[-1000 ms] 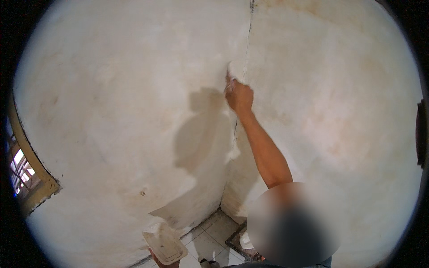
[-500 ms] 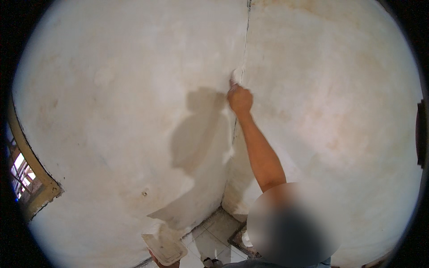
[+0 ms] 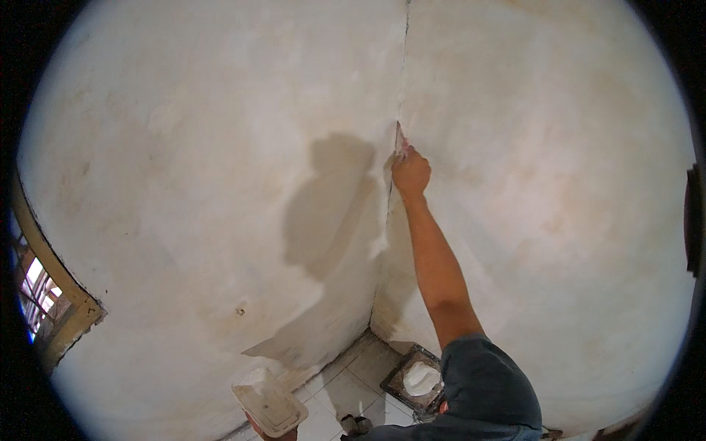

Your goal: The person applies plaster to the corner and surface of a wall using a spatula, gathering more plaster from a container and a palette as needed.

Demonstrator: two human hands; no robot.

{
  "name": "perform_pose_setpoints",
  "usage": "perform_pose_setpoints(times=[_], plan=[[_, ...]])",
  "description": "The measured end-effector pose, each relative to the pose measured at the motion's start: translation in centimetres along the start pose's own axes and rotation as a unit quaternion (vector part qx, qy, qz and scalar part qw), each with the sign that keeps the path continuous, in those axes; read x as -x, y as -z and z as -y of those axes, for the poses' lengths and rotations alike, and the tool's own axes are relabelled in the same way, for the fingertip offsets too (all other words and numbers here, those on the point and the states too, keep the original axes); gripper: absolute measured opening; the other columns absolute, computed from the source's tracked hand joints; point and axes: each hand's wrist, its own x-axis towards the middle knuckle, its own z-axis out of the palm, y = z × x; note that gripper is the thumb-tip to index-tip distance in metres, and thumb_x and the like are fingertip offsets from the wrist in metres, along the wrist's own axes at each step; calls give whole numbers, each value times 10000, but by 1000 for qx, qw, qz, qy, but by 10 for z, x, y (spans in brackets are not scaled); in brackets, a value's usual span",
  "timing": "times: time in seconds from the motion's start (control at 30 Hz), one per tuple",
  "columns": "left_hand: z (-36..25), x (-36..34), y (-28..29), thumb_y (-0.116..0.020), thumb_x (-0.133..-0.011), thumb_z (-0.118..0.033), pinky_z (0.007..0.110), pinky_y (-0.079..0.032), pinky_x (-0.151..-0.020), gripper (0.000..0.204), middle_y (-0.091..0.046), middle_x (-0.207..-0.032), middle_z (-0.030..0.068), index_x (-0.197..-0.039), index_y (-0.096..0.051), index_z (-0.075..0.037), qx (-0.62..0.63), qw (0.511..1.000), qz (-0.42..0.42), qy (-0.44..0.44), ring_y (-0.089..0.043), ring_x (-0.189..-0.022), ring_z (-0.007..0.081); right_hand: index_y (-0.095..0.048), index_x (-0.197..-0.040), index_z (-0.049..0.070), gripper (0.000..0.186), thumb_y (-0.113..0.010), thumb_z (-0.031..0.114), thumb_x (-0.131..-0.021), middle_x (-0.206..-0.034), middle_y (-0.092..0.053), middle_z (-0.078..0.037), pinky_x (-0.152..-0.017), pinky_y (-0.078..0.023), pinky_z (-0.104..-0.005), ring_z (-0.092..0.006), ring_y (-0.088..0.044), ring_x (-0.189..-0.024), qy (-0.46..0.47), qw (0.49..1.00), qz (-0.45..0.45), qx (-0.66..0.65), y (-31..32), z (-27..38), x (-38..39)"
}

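Note:
My right hand [image 3: 410,173] is closed on a putty knife with a thin blade [image 3: 400,138], held against the corner where two pale, stained plaster walls [image 3: 184,162] meet. A thin vertical crack [image 3: 404,51] runs above the blade and continues below it toward the floor. At the lower edge my left hand [image 3: 257,426] grips a shallow off-white rectangular tray [image 3: 268,404] with white paste [image 3: 257,378] at its far end; most of that hand is hidden beneath the tray.
A window with a tan frame [image 3: 84,309] is at the left, a dark object [image 3: 692,220] at the far right. On the tiled floor [image 3: 346,386] below stand my feet [image 3: 354,425] and a dark square container [image 3: 391,378] holding a white round item or mass [image 3: 423,378], partly behind my sleeve.
My right hand has moved down along the corner and a little right. The white paste seen on the knife earlier is now barely visible. My left hand has hardly moved.

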Motion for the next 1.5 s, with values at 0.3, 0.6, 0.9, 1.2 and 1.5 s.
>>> perform_pose_setpoints(times=[0.3,0.6,0.9,1.2,1.5], plan=[[-8,-4,-41,-687,-808,-283,439,-244,-1116,800,-402,-1418,128,-1440,-238,-86,-283,954,-49,-85,-393,-1300,270,-641,-964,16,205,-580,140,-811,-772,-647,-201,-675,-496,-397,-340,-644,-726,-9,966,-21,-257,-12,-41,91],[0,0,-10,-694,-799,-207,459,-358,-1055,828,-367,-1422,114,-1454,-193,-124,-158,980,-104,-55,-416,-1271,264,-633,-868,32,176,-579,192,-818,-771,-652,-205,-697,-510,-471,-384,-645,-744,19,1000,20,-1,-60,-37,59],[-2,6,3,-546,-901,-358,479,-396,-1022,678,-364,-1425,78,-1457,-191,-200,95,991,-91,3,-413,-1268,269,-642,-1016,20,248,-547,152,-829,-793,-653,-196,-687,-508,-466,-382,-635,-726,-5,987,31,-157,-25,-45,96],[2,10,22,-345,-939,-553,500,-416,-991,589,-429,-1393,33,-1430,-299,-231,112,981,-159,4,-455,-1234,276,-628,-905,-6,168,-543,124,-841,-753,-618,-242,-644,-492,-452,-416,-616,-734,98,983,110,-109,-64,-18,146],[-1,-4,-8,-325,-939,-580,479,-408,-1003,631,-401,-1412,57,-1448,-274,-210,121,988,-92,24,-433,-1254,273,-608,-937,-15,174,-524,110,-850,-782,-634,-232,-654,-493,-462,-409,-619,-722,15,996,30,-80,-61,-64,99]])
